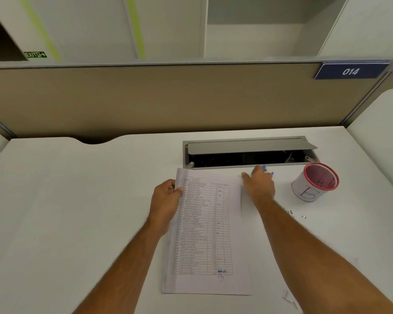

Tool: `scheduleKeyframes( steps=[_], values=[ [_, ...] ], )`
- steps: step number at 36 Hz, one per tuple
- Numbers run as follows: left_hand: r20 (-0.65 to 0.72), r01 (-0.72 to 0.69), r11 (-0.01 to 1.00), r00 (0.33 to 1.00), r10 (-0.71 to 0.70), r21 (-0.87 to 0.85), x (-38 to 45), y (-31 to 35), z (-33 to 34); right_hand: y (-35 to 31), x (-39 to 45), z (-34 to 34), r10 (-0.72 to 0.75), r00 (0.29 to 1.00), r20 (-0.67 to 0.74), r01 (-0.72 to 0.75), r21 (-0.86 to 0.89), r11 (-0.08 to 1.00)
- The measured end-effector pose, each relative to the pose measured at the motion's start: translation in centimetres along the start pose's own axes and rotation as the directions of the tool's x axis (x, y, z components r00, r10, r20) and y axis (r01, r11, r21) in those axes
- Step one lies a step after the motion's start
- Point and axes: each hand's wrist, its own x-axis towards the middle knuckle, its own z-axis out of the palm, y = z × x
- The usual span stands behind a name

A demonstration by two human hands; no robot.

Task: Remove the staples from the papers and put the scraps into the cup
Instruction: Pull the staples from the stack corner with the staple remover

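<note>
A stack of printed papers [204, 232] with a table of rows lies on the white desk in front of me. My left hand [166, 200] grips the stack's upper left edge, thumb on top. My right hand [259, 184] lies just past the upper right corner of the papers, its fingers over a small blue-tipped tool [267, 169] that is mostly hidden. A red mesh cup [315, 182] with a white label marked B stands to the right. Small loose staples [292, 211] lie on the desk by my right forearm.
An open cable hatch [250, 152] with a raised grey lid sits in the desk just behind the papers. A beige partition [168, 98] closes off the back. Small paper scraps [288, 298] lie near the front right. The white desk [66, 200] extends to the left.
</note>
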Motion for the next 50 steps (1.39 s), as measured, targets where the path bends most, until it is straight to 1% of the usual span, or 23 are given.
scheduleKeyframes(
  steps=[3, 5, 7, 10, 12, 14, 16, 18, 22, 24, 28, 30, 33, 35, 36, 37, 39, 40, 42, 43, 45, 47, 50],
  values=[
    [-0.004, 0.008, 1.000, 1.000, -0.008, -0.005, -0.1, -0.2, -0.2, 0.5, -0.5, 0.0, -0.017, 0.999, -0.029, 0.015, -0.063, 0.998],
    [-0.006, 0.013, 1.000, 1.000, -0.013, -0.001, -0.3, -0.4, -0.4, 0.7, -0.6, -0.1, -0.023, 0.999, -0.044, 0.021, -0.054, 0.998],
    [-0.011, 0.017, 1.000, 1.000, -0.017, 0.003, -0.6, -0.5, -0.5, 0.9, -0.8, -0.4, -0.030, 0.997, -0.077, 0.032, 0.034, 0.999],
    [-0.017, 0.022, 1.000, 1.000, -0.023, -0.016, -1.2, -0.9, -0.6, 1.0, -1.4, -0.8, -0.067, 0.994, -0.090, 0.091, 0.286, 0.954],
    [-0.015, 0.019, 1.000, 1.000, -0.019, -0.025, -1.9, -1.0, -0.7, 0.8, -2.4, -1.3, -0.080, 0.995, -0.058, 0.098, 0.478, 0.873],
    [-0.014, 0.019, 0.999, 1.000, -0.019, -0.030, -2.5, -1.1, -0.8, 0.6, -3.3, -1.6, -0.066, 0.996, -0.057, 0.087, 0.614, 0.785],
    [-0.011, 0.021, 0.999, 1.000, -0.022, -0.034, -3.0, -1.2, -0.7, 0.3, -4.2, -1.9, -0.044, 0.997, -0.068, 0.079, 0.711, 0.699],
    [-0.009, 0.026, 0.999, 1.000, -0.026, -0.039, -3.7, -1.2, -0.8, 0.1, -5.2, -2.4, -0.026, 0.998, -0.058, 0.062, 0.804, 0.591],
    [-0.003, 0.035, 0.998, 0.999, -0.035, -0.043, -4.9, -1.4, -1.0, -0.1, -7.3, -3.6, -0.074, 0.997, -0.010, 0.035, 0.940, 0.339],
    [0.012, 0.036, 0.998, 0.999, -0.035, -0.057, -5.7, -1.5, -1.2, -0.2, -8.4, -4.1, -0.105, 0.993, 0.054, -0.030, 0.976, 0.218],
    [0.040, 0.024, 0.996, 0.999, -0.021, -0.085, -7.3, -1.8, -1.5, -0.7, -10.4, -4.3, -0.172, 0.966, 0.191, -0.188, 0.982, 0.033],
    [0.051, 0.010, 0.996, 0.999, -0.005, -0.094, -8.3, -2.0, -1.7, -1.3, -11.5, -4.1, -0.200, 0.940, 0.276, -0.288, 0.957, -0.034],
    [0.063, -0.007, 0.996, 0.998, 0.012, -0.087, -9.4, -2.3, -1.9, -2.7, -12.9, -4.0, -0.164, 0.893, 0.419, -0.440, 0.890, -0.123],
    [0.059, -0.014, 0.997, 0.998, 0.018, -0.075, -10.1, -2.4, -2.0, -3.6, -13.7, -3.9, -0.130, 0.889, 0.440, -0.454, 0.883, -0.116],
    [0.059, -0.017, 0.997, 0.998, 0.022, -0.078, -10.3, -2.4, -2.1, -4.2, -14.0, -3.8, -0.119, 0.897, 0.425, -0.435, 0.897, -0.078],
    [0.060, -0.020, 0.997, 0.998, 0.025, -0.080, -10.7, -2.5, -2.1, -4.7, -14.4, -3.7, -0.109, 0.913, 0.394, -0.398, 0.917, -0.012],
    [0.059, -0.030, 0.997, 0.998, 0.035, -0.073, -11.3, -2.6, -2.2, -5.9, -15.4, -3.6, -0.103, 0.948, 0.302, -0.290, 0.950, 0.120],
    [0.055, -0.036, 0.997, 0.998, 0.040, -0.065, -11.6, -2.6, -2.2, -6.5, -15.9, -3.5, -0.114, 0.961, 0.250, -0.233, 0.962, 0.145],
    [0.043, -0.049, 0.997, 0.998, 0.052, -0.054, -12.2, -2.6, -2.1, -7.5, -17.1, -3.3, -0.135, 0.979, 0.151, -0.129, 0.979, 0.157],
    [0.039, -0.055, 0.997, 0.998, 0.058, -0.053, -12.4, -2.6, -2.1, -8.0, -17.5, -3.2, -0.140, 0.985, 0.097, -0.068, 0.977, 0.200],
    [0.040, -0.064, 0.996, 0.997, 0.067, -0.063, -13.0, -2.5, -2.0, -8.6, -18.3, -3.0, -0.179, 0.984, -0.015, 0.073, 0.944, 0.323],
    [0.042, -0.074, 0.995, 0.996, 0.077, -0.062, -13.4, -2.4, -1.9, -8.9, -19.0, -2.8, -0.234, 0.967, -0.100, 0.191, 0.891, 0.413],
    [0.040, -0.089, 0.996, 0.995, 0.091, -0.030, -14.0, -2.3, -1.8, -9.2, -19.7, -2.6, -0.296, 0.943, -0.153, 0.291, 0.811, 0.508]
  ],
)
